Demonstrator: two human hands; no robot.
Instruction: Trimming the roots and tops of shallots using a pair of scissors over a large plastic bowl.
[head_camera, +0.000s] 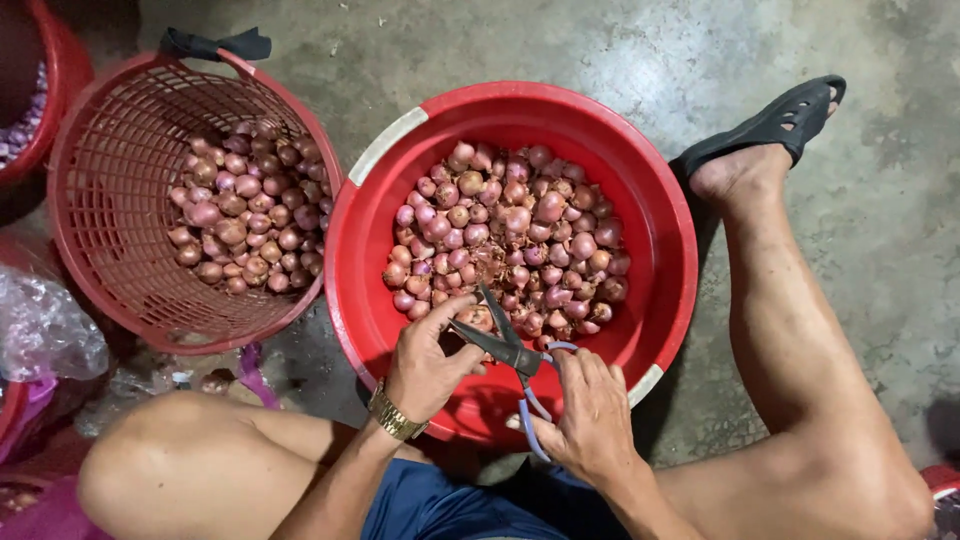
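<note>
Grey concrete floor (620, 60): red tub (400, 190) at centre, red mesh basket (110, 150) at left, black sandal (780, 120) upper right.

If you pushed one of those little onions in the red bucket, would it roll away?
Probably a little. The onions look round and smooth-skinned, so a loose one would likely roll. But they lie heaped together in the red bucket, so neighbours and the wall would likely stop it quickly. Each looks small beside the left hand, so probably light.

left hand (425, 362) pinching; right hand (590, 415) gripping
</note>
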